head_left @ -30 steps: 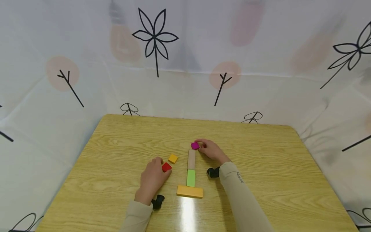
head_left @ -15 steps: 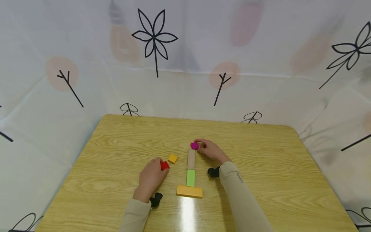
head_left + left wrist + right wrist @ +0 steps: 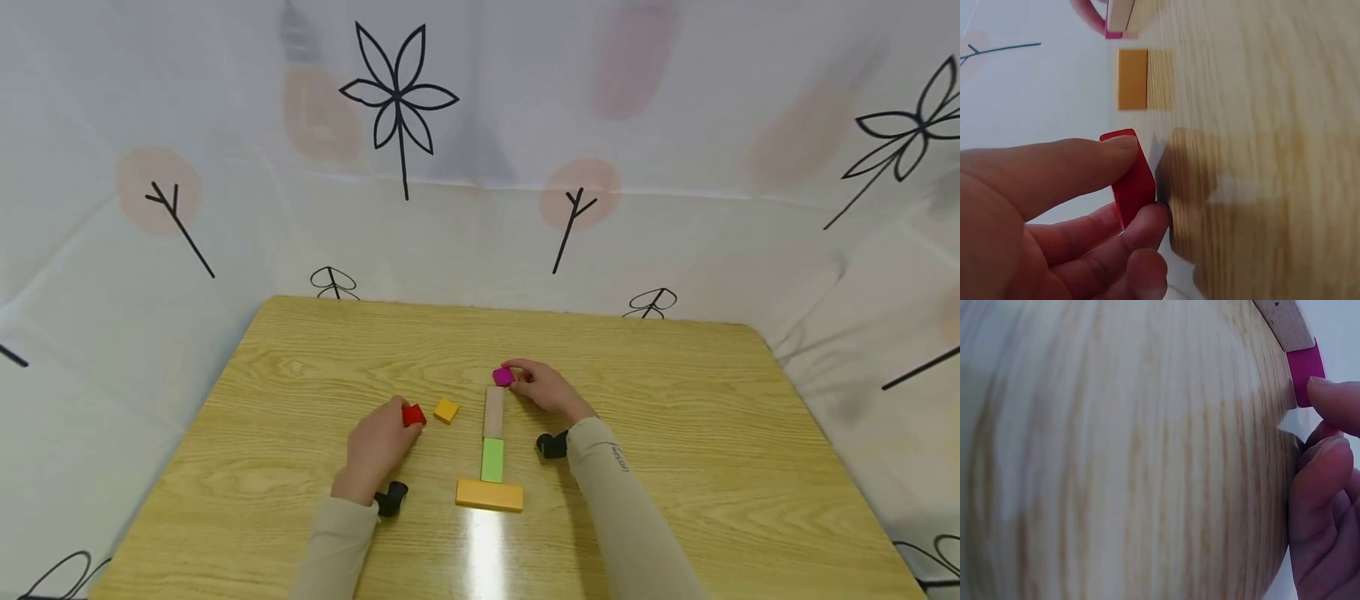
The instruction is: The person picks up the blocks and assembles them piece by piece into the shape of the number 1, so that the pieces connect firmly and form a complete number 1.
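My left hand (image 3: 377, 440) pinches a red block (image 3: 1134, 181) between thumb and fingers, tilted close above the wooden tabletop. To its right lies a small orange-yellow block (image 3: 446, 411), apart from the fingers. At the far end of a row, my right hand (image 3: 549, 389) holds a magenta block (image 3: 503, 377) with thumb and index finger; in the right wrist view the thumb rests on the magenta block (image 3: 1306, 375). That block touches a beige wooden block (image 3: 494, 412). A green block (image 3: 492, 460) follows toward me, against a long orange block (image 3: 489, 495) lying crosswise.
The wooden table (image 3: 675, 467) reaches back to a pale curtain (image 3: 480, 233) printed with plants. A small black device (image 3: 392, 498) sits at the left wrist and another black device (image 3: 552, 445) at the right. Light glares off the table in front of the long orange block.
My left hand has moved left and a little away from me with the red block, farther from the row. The right hand stays at the magenta block.
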Demonstrator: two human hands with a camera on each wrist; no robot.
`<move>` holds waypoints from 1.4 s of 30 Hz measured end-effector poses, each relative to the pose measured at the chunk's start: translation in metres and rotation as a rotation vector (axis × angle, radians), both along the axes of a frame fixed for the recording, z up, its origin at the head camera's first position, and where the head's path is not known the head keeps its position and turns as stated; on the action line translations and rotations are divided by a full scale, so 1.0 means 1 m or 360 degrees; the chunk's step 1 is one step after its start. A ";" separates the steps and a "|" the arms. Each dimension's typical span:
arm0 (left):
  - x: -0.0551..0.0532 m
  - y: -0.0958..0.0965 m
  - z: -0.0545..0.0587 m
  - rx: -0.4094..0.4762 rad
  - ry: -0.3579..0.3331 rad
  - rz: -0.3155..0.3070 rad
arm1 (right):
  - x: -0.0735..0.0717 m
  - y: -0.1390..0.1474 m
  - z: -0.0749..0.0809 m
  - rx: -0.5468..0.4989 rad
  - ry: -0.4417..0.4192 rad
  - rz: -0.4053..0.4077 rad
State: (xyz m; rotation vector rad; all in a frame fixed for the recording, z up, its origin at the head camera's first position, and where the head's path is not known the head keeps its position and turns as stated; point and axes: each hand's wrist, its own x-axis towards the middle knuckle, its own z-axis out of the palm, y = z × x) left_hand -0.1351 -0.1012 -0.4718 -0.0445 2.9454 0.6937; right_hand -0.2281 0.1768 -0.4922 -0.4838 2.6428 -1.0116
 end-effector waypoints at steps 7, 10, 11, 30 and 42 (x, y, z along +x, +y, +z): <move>-0.011 -0.007 -0.001 0.0018 -0.0019 0.0013 | 0.002 0.000 0.001 0.0004 0.0008 -0.0010; -0.017 -0.005 0.002 0.0008 -0.0007 -0.0013 | 0.003 0.000 0.002 -0.0006 0.0000 -0.0025; -0.019 -0.003 0.004 -0.0001 -0.0005 -0.0022 | 0.004 0.000 0.003 -0.0013 -0.0007 -0.0028; -0.065 0.050 0.019 -0.0084 0.0000 -0.0277 | 0.003 -0.003 0.004 -0.0068 -0.0037 -0.0041; -0.082 0.068 0.009 -0.0218 0.0069 -0.0468 | 0.006 -0.003 0.005 -0.0070 -0.0045 -0.0107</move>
